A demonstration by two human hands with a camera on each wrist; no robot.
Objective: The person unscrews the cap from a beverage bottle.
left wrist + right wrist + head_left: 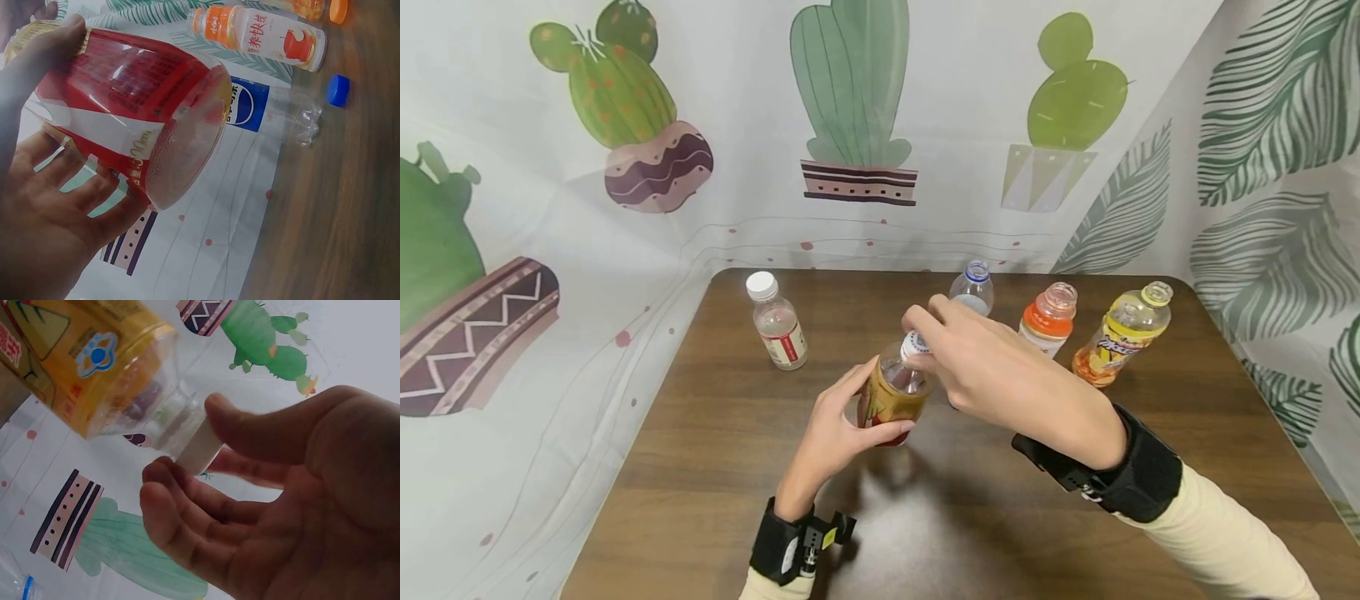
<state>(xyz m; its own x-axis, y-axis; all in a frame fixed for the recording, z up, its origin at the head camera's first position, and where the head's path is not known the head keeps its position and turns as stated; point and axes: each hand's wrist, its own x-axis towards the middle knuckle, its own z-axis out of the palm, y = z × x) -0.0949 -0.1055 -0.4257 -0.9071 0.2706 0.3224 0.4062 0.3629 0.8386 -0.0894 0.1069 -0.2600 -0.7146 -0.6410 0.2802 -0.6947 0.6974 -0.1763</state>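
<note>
Near the middle of the table, my left hand [835, 427] grips a clear plastic bottle [891, 403] with a gold and red label, thumb on the near side. The bottle is tilted and held above the tabletop. My right hand [981, 360] pinches the white cap [914, 343] at the bottle's neck. In the right wrist view, thumb and fingers hold the cap [200, 449] from opposite sides, and it sits on or right against the neck; its threads are not clear. The left wrist view shows the bottle's red lower label [134, 78] and clear base.
A white-capped bottle [784, 335] stands at the table's back left. Along the back right stand three uncapped bottles: a clear one [972, 290] with a blue ring, an orange-necked one [1049, 318] and a yellow-labelled one [1122, 335]. A blue cap [338, 90] and orange cap [339, 10] lie near them.
</note>
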